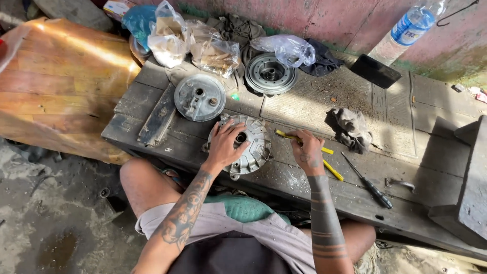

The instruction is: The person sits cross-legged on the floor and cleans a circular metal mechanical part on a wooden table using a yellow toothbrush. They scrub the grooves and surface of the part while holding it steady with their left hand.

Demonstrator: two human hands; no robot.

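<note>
Working left to right: a flat dark metal bar lies on the worn plank bench, beside a round grey brake plate. The ribbed cast-aluminium hub cover sits at the near bench edge, pinned under the left hand, fingers spread flat on it. The right hand is pinched shut on a yellow-handled tool, just beside the cover. A crumpled grey rag and black-handled screwdriver lie further right, with bare planks around them.
</note>
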